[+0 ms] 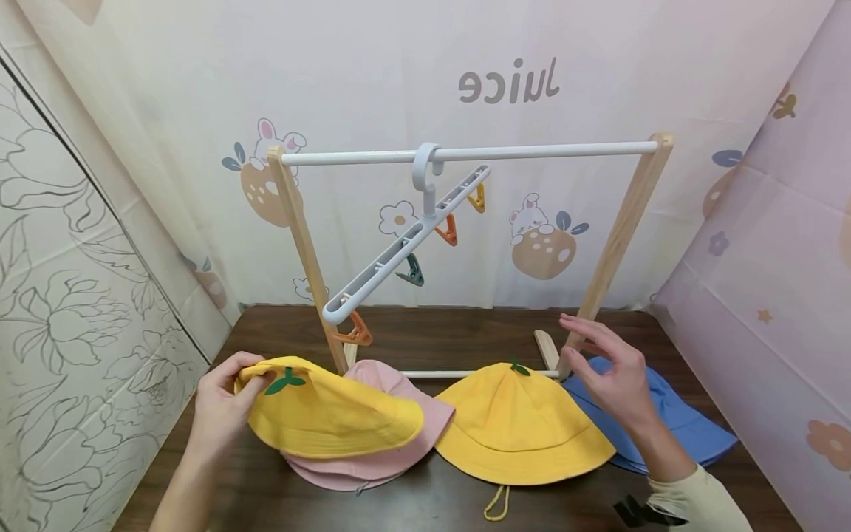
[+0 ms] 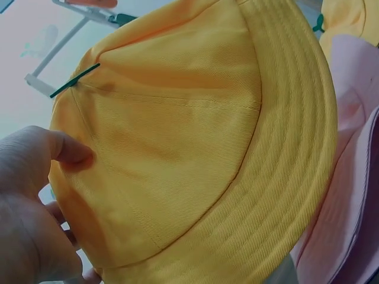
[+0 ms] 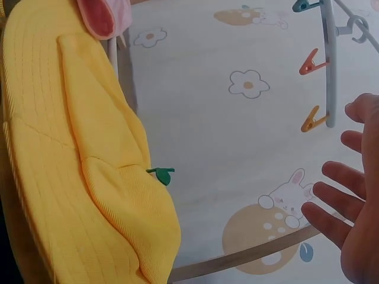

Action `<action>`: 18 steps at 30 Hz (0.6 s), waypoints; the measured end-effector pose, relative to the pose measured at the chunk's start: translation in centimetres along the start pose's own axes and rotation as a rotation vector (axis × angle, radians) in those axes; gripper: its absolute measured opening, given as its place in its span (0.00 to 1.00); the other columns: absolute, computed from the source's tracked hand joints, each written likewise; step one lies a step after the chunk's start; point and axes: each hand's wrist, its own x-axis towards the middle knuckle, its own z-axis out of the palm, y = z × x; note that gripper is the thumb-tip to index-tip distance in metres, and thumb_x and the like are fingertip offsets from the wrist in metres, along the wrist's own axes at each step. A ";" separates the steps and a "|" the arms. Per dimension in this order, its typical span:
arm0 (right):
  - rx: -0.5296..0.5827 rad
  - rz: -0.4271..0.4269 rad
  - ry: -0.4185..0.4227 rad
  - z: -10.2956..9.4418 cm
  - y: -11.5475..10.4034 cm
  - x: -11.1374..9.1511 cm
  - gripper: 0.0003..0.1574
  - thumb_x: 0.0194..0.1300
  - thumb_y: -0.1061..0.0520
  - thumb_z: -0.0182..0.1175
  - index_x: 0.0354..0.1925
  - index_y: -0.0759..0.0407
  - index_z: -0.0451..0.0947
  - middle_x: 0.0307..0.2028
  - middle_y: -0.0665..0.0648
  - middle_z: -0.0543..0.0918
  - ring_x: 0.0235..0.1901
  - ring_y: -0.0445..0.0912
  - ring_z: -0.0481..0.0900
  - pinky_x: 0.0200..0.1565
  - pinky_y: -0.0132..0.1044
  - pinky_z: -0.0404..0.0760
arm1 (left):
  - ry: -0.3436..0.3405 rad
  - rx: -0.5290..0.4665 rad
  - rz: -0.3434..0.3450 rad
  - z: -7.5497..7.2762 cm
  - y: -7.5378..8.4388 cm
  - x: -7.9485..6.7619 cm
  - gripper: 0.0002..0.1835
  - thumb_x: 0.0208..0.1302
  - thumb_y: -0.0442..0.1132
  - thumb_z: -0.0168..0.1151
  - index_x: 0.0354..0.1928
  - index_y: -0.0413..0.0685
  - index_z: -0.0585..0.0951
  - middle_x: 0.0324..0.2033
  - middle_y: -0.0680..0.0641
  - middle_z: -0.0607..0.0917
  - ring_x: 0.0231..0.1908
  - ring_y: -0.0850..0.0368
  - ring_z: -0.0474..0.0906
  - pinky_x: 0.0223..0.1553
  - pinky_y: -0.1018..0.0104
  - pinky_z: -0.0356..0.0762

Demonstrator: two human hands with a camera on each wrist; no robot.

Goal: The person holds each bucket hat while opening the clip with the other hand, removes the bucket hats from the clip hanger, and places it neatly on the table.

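My left hand (image 1: 226, 391) pinches the crown of a yellow bucket hat (image 1: 332, 414) that carries a green leaf tab. In the left wrist view the thumb presses on the outside of this hat (image 2: 177, 130), and the other fingers are mostly behind it. The hat is raised over a pink hat (image 1: 432, 421), covering part of it. My right hand (image 1: 614, 373) is in the air above a blue hat (image 1: 685, 414), its fingers spread and holding nothing. Between the hands a second yellow hat (image 1: 518, 421) lies on the table, its cord loop toward me.
A wooden stand with a white rod (image 1: 545, 151) rises behind the hats. From the rod hangs a grey hanger (image 1: 392, 255) with several clips, among them an orange clip (image 1: 355, 330) at its near end. Patterned curtains surround the dark table (image 1: 425, 510).
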 end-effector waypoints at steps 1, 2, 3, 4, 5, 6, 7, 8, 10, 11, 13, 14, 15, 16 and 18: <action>0.002 -0.002 0.000 -0.1 0.0 0.0 0.36 0.60 0.79 0.74 0.65 0.63 0.88 0.67 0.41 0.88 0.64 0.25 0.83 0.60 0.15 0.80 | 0.005 -0.003 0.003 -0.2 -0.1 0.0 0.07 0.72 0.20 0.70 0.41 0.39 0.89 0.35 0.64 0.90 0.37 0.68 0.83 0.39 0.80 0.83; 0.002 0.002 -0.003 -0.1 0.0 -0.1 0.36 0.60 0.79 0.73 0.65 0.63 0.88 0.67 0.41 0.88 0.65 0.25 0.82 0.61 0.15 0.80 | 0.007 -0.007 0.006 -0.4 -0.2 0.0 0.08 0.71 0.20 0.70 0.41 0.40 0.89 0.35 0.64 0.90 0.37 0.68 0.83 0.39 0.80 0.83; 0.002 0.003 -0.003 -0.2 0.0 -0.2 0.36 0.60 0.79 0.73 0.65 0.63 0.88 0.67 0.42 0.88 0.65 0.25 0.82 0.61 0.15 0.80 | 0.010 -0.016 0.008 -0.6 -0.3 0.0 0.09 0.71 0.19 0.69 0.41 0.40 0.89 0.35 0.64 0.90 0.37 0.69 0.83 0.39 0.81 0.83; 0.002 0.006 -0.005 -0.3 0.0 -0.2 0.37 0.60 0.80 0.73 0.66 0.63 0.88 0.67 0.43 0.88 0.65 0.25 0.83 0.61 0.15 0.80 | 0.015 -0.019 0.009 -0.8 -0.4 0.1 0.11 0.71 0.19 0.69 0.40 0.41 0.89 0.35 0.64 0.90 0.37 0.69 0.83 0.39 0.81 0.84; 0.000 0.009 -0.007 -0.4 0.1 -0.3 0.37 0.60 0.80 0.73 0.66 0.63 0.88 0.67 0.45 0.89 0.65 0.25 0.83 0.61 0.15 0.80 | 0.019 -0.021 0.008 -1.0 -0.5 0.1 0.12 0.71 0.18 0.68 0.40 0.42 0.89 0.34 0.64 0.90 0.36 0.69 0.83 0.38 0.81 0.83; -0.003 0.011 -0.007 -0.4 0.1 -0.3 0.37 0.60 0.80 0.73 0.66 0.62 0.88 0.67 0.48 0.89 0.65 0.25 0.83 0.61 0.15 0.80 | 0.024 -0.010 0.009 -1.2 -0.7 0.1 0.12 0.71 0.18 0.68 0.40 0.44 0.90 0.34 0.64 0.90 0.36 0.70 0.83 0.38 0.81 0.83; -0.009 0.014 -0.010 -0.5 0.1 -0.4 0.37 0.60 0.80 0.73 0.66 0.62 0.88 0.67 0.51 0.89 0.65 0.24 0.82 0.61 0.15 0.80 | 0.028 -0.012 0.005 -1.4 -0.8 0.1 0.13 0.71 0.18 0.68 0.40 0.44 0.90 0.34 0.64 0.90 0.36 0.70 0.83 0.38 0.81 0.83; -0.016 0.018 -0.013 -0.6 0.2 -0.4 0.37 0.61 0.79 0.73 0.66 0.62 0.88 0.67 0.54 0.90 0.66 0.24 0.82 0.61 0.15 0.80 | 0.031 -0.009 0.001 -1.7 -0.9 0.1 0.13 0.71 0.18 0.67 0.40 0.45 0.90 0.34 0.64 0.90 0.36 0.70 0.83 0.38 0.81 0.83; -0.025 0.021 -0.012 -0.7 0.3 -0.5 0.37 0.60 0.79 0.73 0.66 0.63 0.88 0.66 0.58 0.90 0.66 0.24 0.82 0.61 0.14 0.80 | 0.034 -0.012 -0.009 -2.1 -1.2 0.2 0.13 0.72 0.18 0.67 0.40 0.45 0.90 0.34 0.64 0.90 0.36 0.69 0.83 0.38 0.82 0.82; -0.027 0.024 -0.011 -0.8 0.4 -0.6 0.37 0.60 0.80 0.73 0.66 0.63 0.88 0.66 0.59 0.90 0.66 0.24 0.82 0.61 0.14 0.80 | 0.035 -0.015 -0.014 -2.3 -1.3 0.2 0.13 0.72 0.18 0.67 0.40 0.44 0.90 0.34 0.64 0.90 0.36 0.69 0.82 0.38 0.81 0.82; -0.027 0.036 -0.010 -1.0 0.6 -0.6 0.36 0.60 0.79 0.73 0.66 0.63 0.88 0.66 0.59 0.90 0.65 0.24 0.82 0.61 0.14 0.80 | 0.035 -0.028 -0.021 -2.7 -1.5 0.2 0.12 0.72 0.18 0.67 0.40 0.43 0.90 0.34 0.63 0.90 0.36 0.69 0.82 0.38 0.81 0.83; -0.026 0.043 -0.010 -1.0 0.6 -0.6 0.36 0.60 0.79 0.73 0.66 0.64 0.88 0.66 0.57 0.90 0.65 0.24 0.82 0.60 0.14 0.80 | 0.037 -0.030 -0.024 -2.9 -1.5 0.3 0.12 0.72 0.18 0.67 0.40 0.42 0.90 0.34 0.63 0.90 0.36 0.69 0.82 0.38 0.81 0.82; -0.025 0.042 -0.006 -1.1 0.8 -0.6 0.36 0.59 0.79 0.73 0.65 0.64 0.88 0.66 0.57 0.90 0.65 0.24 0.82 0.60 0.14 0.80 | 0.036 -0.036 -0.027 -3.1 -1.6 0.3 0.12 0.71 0.18 0.67 0.40 0.42 0.90 0.34 0.63 0.90 0.36 0.69 0.82 0.38 0.81 0.82; -0.026 0.044 -0.004 -1.2 0.9 -0.7 0.36 0.59 0.79 0.73 0.65 0.64 0.88 0.66 0.56 0.90 0.65 0.24 0.82 0.60 0.14 0.80 | 0.037 -0.039 -0.030 -3.3 -1.7 0.3 0.12 0.72 0.18 0.67 0.40 0.42 0.90 0.34 0.63 0.90 0.36 0.69 0.82 0.38 0.81 0.82; -0.026 0.041 0.002 -1.4 1.1 -0.7 0.36 0.59 0.79 0.73 0.65 0.64 0.89 0.66 0.56 0.91 0.65 0.24 0.83 0.60 0.14 0.80 | 0.042 -0.037 -0.035 -3.7 -1.8 0.3 0.13 0.72 0.18 0.67 0.40 0.43 0.90 0.34 0.63 0.90 0.36 0.69 0.82 0.37 0.82 0.82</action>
